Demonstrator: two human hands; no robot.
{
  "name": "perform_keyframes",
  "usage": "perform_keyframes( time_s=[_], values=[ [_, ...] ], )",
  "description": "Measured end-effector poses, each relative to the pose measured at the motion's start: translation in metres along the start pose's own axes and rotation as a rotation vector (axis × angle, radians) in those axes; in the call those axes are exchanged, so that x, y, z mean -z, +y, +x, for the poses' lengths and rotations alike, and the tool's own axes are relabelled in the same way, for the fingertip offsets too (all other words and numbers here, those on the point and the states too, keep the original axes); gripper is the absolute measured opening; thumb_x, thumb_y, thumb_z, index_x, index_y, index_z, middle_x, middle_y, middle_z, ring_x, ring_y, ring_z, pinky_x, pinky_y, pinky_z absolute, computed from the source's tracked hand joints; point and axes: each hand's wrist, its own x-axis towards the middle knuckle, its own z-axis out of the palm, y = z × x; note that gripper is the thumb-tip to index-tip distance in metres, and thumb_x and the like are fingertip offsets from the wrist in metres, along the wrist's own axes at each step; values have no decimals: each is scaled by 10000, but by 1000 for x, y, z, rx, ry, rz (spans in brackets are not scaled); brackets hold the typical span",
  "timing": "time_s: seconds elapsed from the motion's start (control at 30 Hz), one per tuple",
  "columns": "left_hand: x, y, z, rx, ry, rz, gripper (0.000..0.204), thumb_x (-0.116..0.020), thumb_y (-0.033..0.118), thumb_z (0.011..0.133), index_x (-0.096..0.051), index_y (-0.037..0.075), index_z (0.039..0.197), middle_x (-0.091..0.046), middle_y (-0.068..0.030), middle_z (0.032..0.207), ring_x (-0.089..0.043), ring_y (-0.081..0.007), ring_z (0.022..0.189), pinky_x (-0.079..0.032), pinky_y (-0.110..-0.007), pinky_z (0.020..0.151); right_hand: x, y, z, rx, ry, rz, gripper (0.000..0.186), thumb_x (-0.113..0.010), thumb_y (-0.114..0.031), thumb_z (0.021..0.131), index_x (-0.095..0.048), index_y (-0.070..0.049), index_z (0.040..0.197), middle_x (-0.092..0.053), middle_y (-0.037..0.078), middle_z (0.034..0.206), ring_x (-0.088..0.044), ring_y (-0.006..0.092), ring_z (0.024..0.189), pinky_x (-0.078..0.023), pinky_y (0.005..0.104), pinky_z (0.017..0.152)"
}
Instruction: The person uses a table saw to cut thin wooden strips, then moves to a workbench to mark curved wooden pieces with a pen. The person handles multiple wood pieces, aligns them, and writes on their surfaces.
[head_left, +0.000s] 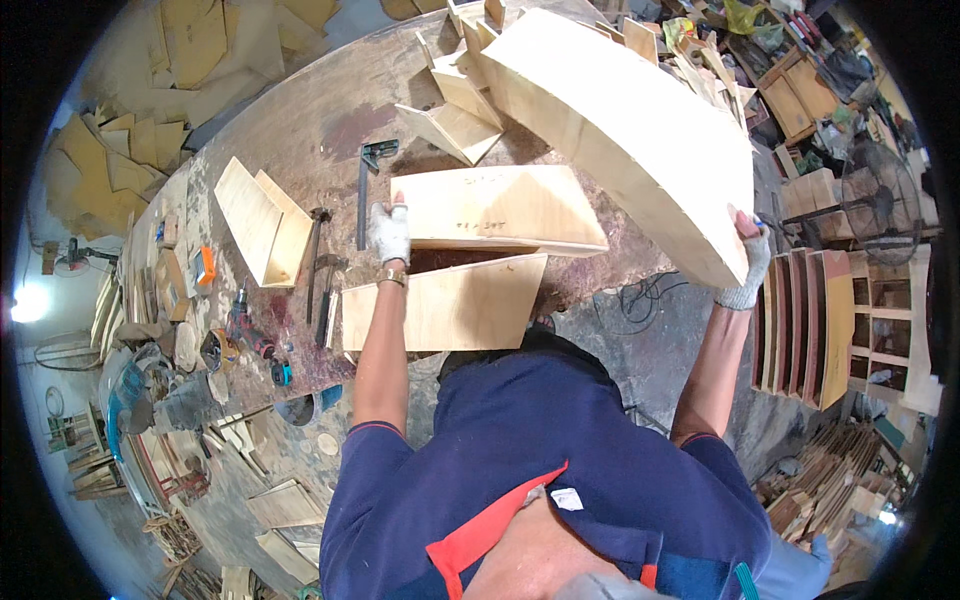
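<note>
My left hand (389,232), in a whitish glove, grips the left end of a plywood piece (500,205) lying on the worktable (330,110). Another plywood piece (440,305) lies just below it, near the table's front edge. My right hand (750,255), also gloved, is closed on the lower right end of a large curved plywood piece (620,135), which spans the upper right of the table. To the left of my left hand are a square (364,200), a hammer (316,255) and a narrow open plywood assembly (262,220).
A cordless drill (250,330) and an orange-cased item (205,265) lie at the table's left. Small plywood assemblies (460,110) sit at the back. Stacked curved panels (805,325), a standing fan (880,200) and black cables (640,300) are at the right. Yellow sheets (130,155) lie beyond the table.
</note>
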Motion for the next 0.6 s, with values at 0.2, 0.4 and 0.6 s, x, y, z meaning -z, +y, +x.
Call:
perform_keyframes(
  time_s=[0.2,0.4,0.6],
  values=[
    [-26,124,-16,188,-456,-611,278,-664,274,943,-688,16,1044,-564,31,698,-463,-63,579,-400,-273,506,-8,-39,-34,-23,-99,100,306,-588,-216,934,-670,45,1072,-713,160,1069,-685,235,943,-553,378,875],
    [-53,233,2,28,-625,-385,329,-641,302,925,-696,-18,977,-663,-34,792,-587,-119,724,-480,-315,647,-19,-81,-50,292,152,-150,441,-593,-308,916,-570,19,1211,-638,177,1166,-639,272,1053,-528,437,931],
    [-54,230,8,106,-627,-222,407,-619,361,922,-690,-39,955,-699,-156,835,-650,-235,775,-512,-378,734,-17,-109,-70,367,137,-195,567,-607,-305,892,-514,44,1329,-621,212,1218,-648,307,1057,-541,447,916]
  ],
)
